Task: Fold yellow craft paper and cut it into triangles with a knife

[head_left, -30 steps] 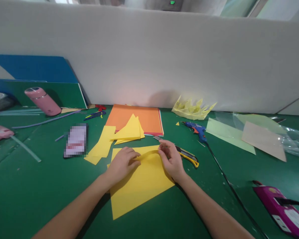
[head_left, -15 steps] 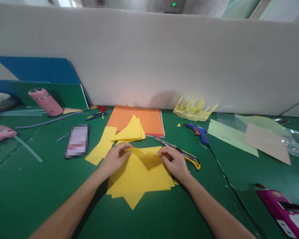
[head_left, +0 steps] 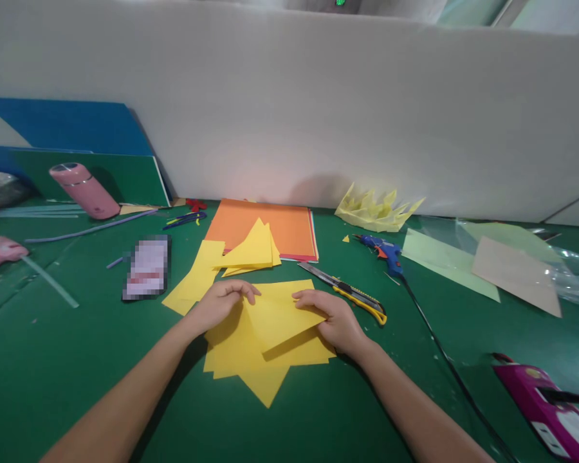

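A yellow paper sheet (head_left: 265,334) lies partly folded on the green table (head_left: 53,360) in front of me. My left hand (head_left: 219,303) pinches its upper left edge with curled fingers. My right hand (head_left: 330,318) grips the right side of the raised flap, thumb on top. The flap stands slightly lifted between both hands. A lower corner of the sheet points toward me.
Folded yellow triangles (head_left: 251,252) rest on an orange paper stack (head_left: 289,225). A yellow utility knife (head_left: 352,294) lies right of my right hand. A phone (head_left: 147,269), blue glue gun (head_left: 383,251) with cord, pink bottle (head_left: 84,191), pale green sheets (head_left: 444,260) and a magenta device (head_left: 545,402) surround the spot.
The yellow sheet was turned and a flap folded over toward me. Both hands shifted slightly nearer to me along the paper's top edge.
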Available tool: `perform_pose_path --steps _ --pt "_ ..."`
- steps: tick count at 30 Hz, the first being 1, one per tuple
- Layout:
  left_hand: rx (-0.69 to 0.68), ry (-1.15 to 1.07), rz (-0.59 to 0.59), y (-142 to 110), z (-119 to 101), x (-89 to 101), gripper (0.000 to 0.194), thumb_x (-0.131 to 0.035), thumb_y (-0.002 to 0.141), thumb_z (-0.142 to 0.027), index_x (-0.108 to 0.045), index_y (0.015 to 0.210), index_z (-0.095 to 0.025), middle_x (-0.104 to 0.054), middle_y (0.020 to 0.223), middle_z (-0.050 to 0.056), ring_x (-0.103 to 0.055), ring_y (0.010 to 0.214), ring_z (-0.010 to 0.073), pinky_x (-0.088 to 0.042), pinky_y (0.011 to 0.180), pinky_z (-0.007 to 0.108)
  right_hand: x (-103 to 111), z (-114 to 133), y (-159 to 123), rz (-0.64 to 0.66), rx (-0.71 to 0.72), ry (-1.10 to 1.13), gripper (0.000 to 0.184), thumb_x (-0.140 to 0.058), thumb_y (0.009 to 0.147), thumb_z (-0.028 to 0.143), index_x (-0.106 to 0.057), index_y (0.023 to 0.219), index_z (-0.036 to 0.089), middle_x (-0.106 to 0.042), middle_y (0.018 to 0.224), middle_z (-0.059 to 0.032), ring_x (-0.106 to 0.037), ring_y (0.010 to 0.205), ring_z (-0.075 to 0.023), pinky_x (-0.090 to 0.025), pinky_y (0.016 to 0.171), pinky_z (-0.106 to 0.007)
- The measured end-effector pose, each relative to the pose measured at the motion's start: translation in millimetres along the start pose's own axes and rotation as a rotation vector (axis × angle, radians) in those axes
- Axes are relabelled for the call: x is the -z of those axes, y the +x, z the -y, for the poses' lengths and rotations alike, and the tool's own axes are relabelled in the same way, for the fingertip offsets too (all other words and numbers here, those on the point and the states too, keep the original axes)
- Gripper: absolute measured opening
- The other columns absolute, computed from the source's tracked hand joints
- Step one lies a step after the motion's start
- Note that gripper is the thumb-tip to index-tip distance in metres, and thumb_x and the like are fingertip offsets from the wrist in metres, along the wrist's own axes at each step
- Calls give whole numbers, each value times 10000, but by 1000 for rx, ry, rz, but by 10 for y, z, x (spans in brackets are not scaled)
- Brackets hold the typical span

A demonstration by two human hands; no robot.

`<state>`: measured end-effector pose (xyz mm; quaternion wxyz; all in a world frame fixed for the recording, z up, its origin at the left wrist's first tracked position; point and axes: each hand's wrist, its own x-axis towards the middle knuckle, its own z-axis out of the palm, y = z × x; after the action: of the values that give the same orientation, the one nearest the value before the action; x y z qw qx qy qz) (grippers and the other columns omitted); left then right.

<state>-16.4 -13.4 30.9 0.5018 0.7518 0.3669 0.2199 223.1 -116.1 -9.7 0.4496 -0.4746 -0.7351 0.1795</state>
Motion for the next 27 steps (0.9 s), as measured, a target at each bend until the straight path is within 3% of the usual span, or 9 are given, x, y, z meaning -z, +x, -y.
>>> perform_pose_path --steps 3,6,9,11,15,19,21,24,27 --pt "103 -76 69 -41 -108 -9 185 -461 730 -312 -604 700 -199 -687 855 47 -628 864 219 -472 815 363 4 -6 8 -99 -27 55 502 -362 518 18 -685 842 224 -721 979 -35 -665 938 -189 -530 846 -349" --pt "125 -34 148 -88 -199 -91 240 -620 691 -397 -608 830 -202 -676 900 43 -622 780 194 -491 719 323 -11 38 23 -144 -81 97 450 -401 586 26 -690 860 234 -716 929 -31 -661 912 -189 -535 815 -343" --pt "141 26 227 -121 -249 -200 335 -673 668 -373 -641 961 -215 -683 1033 67 -631 906 221 -488 771 325 -43 100 33 -158 -194 196 363 -516 678 86 -657 978 233 -691 910 -44 -659 817 -179 -546 738 -319" --pt "156 42 255 -134 -271 -256 316 -654 690 -357 -668 976 -223 -699 1035 65 -639 929 235 -489 776 326 -58 130 45 -186 -276 308 426 -598 712 158 -576 1130 236 -669 933 -52 -648 734 -156 -548 709 -309" --pt "216 -60 161 -145 -305 -306 224 -626 709 -379 -681 831 -200 -722 879 48 -657 783 215 -501 674 300 -42 143 79 -251 -397 562 729 -697 691 300 -339 1326 268 -629 1034 -62 -646 794 -169 -546 739 -329" --pt "323 -247 16 -141 -294 -325 269 -597 739 -447 -629 758 -180 -683 710 34 -641 651 194 -491 582 293 -18 150 89 -240 -546 774 694 -668 715 490 -353 1293 271 -629 1007 -55 -653 775 -172 -542 645 -281" --pt "315 -286 -46 -138 -280 -348 285 -583 755 -456 -624 793 -177 -688 753 47 -651 693 209 -501 615 314 -30 191 89 -160 -604 844 703 -677 693 543 -381 1265 261 -657 927 -41 -660 713 -174 -536 602 -275" --pt "281 -263 -100 -148 -279 -400 326 -545 782 -478 -605 871 -171 -697 901 92 -658 810 247 -518 665 346 -79 288 92 -28 -666 881 701 -778 598 509 -474 1168 234 -696 890 -40 -679 728 -203 -549 671 -326" --pt "216 -235 -69 -180 -315 -453 369 -522 804 -475 -569 1011 -173 -663 1083 129 -629 973 276 -529 718 358 -135 354 85 -4 -724 829 602 -820 551 473 -581 1028 194 -710 952 -71 -683 803 -240 -550 724 -361"
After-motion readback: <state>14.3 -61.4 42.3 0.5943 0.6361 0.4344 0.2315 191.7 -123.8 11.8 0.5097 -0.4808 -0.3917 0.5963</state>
